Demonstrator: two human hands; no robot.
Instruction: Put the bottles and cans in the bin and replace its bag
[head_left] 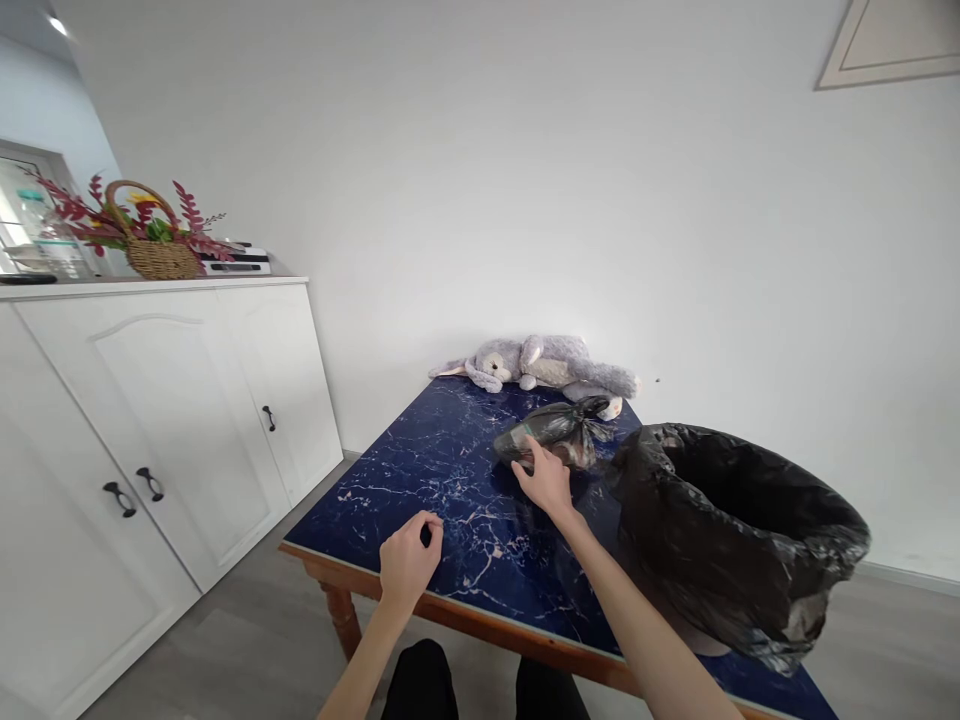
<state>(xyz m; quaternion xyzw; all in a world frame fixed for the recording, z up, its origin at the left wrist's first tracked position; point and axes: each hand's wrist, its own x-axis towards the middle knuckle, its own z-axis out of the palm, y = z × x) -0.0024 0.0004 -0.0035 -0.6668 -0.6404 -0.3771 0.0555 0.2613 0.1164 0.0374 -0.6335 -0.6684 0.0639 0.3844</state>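
Note:
My right hand [546, 480] reaches forward over the dark blue marbled table [435, 470], fingers spread, their tips touching a tied black plastic bag [551, 428] lying on the tabletop. My left hand [409, 558] rests near the table's front edge with its fingers curled in; nothing shows in it. A bin lined with a black bag [731, 530] stands on the table just right of my right arm, its mouth open.
A grey plush toy [547, 365] lies at the table's far edge against the white wall. A white cabinet [150, 420] stands to the left, with a wicker basket of red leaves [154, 245] on top. Grey floor lies between cabinet and table.

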